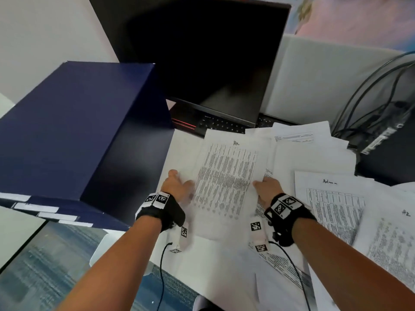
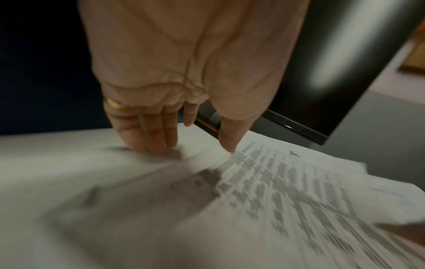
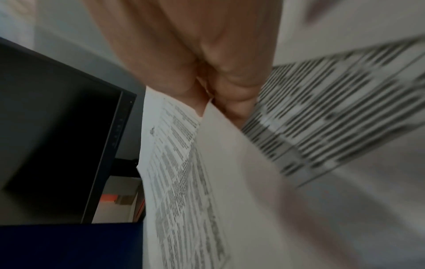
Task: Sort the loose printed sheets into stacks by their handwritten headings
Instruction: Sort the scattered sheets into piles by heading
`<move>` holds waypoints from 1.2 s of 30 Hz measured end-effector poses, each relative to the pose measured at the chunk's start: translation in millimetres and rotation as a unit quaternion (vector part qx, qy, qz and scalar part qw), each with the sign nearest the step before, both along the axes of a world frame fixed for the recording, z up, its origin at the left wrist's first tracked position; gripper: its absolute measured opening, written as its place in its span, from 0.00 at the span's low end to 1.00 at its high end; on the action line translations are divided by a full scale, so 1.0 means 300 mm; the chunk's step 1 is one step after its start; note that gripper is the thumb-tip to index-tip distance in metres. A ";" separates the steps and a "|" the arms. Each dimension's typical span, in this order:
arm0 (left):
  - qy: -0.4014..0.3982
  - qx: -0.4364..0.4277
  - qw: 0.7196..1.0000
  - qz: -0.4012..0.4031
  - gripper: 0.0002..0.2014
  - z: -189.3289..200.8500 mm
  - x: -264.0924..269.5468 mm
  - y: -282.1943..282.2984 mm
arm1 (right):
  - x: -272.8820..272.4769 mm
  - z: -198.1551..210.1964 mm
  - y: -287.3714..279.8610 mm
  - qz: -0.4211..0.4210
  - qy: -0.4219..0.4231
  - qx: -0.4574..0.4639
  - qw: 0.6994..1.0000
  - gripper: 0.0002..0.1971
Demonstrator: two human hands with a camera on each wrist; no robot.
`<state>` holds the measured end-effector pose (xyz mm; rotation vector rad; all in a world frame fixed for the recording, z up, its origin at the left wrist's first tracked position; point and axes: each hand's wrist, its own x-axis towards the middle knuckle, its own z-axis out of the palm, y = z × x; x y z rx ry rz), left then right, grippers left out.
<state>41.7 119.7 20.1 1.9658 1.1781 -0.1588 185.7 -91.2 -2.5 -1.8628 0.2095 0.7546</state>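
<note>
A printed sheet (image 1: 226,176) with a short handwritten heading at its top lies in the middle of the desk, over other white paper. My left hand (image 1: 177,184) rests at its left edge. In the left wrist view the fingers (image 2: 149,140) are straight and press the paper beside the sheet, and the thumb touches the sheet (image 2: 276,182). My right hand (image 1: 266,187) pinches the sheet's right edge between thumb and fingers (image 3: 230,91). To the right lie a sheet headed "Admin" (image 1: 332,212) and another headed sheet (image 1: 393,243).
A big dark blue box (image 1: 74,135) stands close on the left. Behind the sheets is an open black laptop (image 1: 213,63) with its keyboard (image 1: 224,124) partly covered. More loose sheets (image 1: 310,149) pile at the back right, near black cables (image 1: 370,97).
</note>
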 end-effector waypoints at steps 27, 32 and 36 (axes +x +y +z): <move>0.155 0.159 0.934 -0.279 0.48 -0.080 -0.036 -0.098 | -0.004 0.068 -0.241 0.121 -0.231 -0.475 0.841 0.28; 0.147 0.154 0.941 -0.262 0.47 -0.071 -0.025 -0.120 | 0.016 0.054 -0.375 0.081 -0.187 -0.428 0.881 0.20; 0.059 0.145 0.960 -0.234 0.41 -0.063 -0.019 -0.161 | 0.025 0.105 -0.405 0.074 -0.195 -0.357 0.911 0.07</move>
